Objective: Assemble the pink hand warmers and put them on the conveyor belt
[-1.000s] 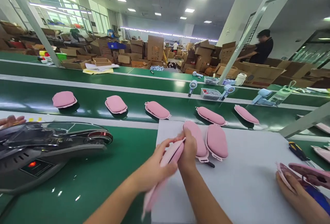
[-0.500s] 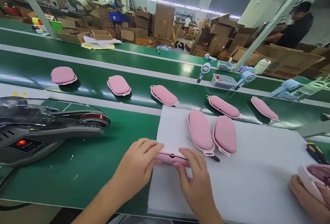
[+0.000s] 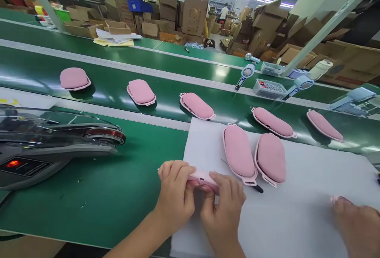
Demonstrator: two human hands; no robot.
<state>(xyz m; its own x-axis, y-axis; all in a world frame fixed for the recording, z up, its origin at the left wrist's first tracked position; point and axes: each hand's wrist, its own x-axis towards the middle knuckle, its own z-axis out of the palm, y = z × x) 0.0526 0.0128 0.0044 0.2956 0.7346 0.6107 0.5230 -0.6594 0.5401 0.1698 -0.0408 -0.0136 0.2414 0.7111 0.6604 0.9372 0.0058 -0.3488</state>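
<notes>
A pink case (image 3: 202, 179) is held between both hands above the left part of the white sheet (image 3: 308, 182). My left hand (image 3: 175, 190) grips its left end, fingers on top and thumb at the near side. On the right end my right hand (image 3: 224, 200) has the same kind of grip, its thumb beside the left one. Just beyond, a long pink case (image 3: 240, 151) and a second pink case (image 3: 270, 158) lie side by side on the sheet. A dark-tipped tool (image 3: 258, 188) pokes out from under the long one.
A black machine (image 3: 59, 147) with a red light stands at left. Several pink cases (image 3: 198, 106) sit along the green belt (image 3: 166, 95). Another person's hand (image 3: 358, 218) holds something pink at right. Small blue fans (image 3: 246, 75) and a clear tray (image 3: 269, 88) are farther back.
Both thumbs have come together on the near side of the held case, which is tilted differently. The other person's hand and pink item have shifted. The view has tipped down slightly.
</notes>
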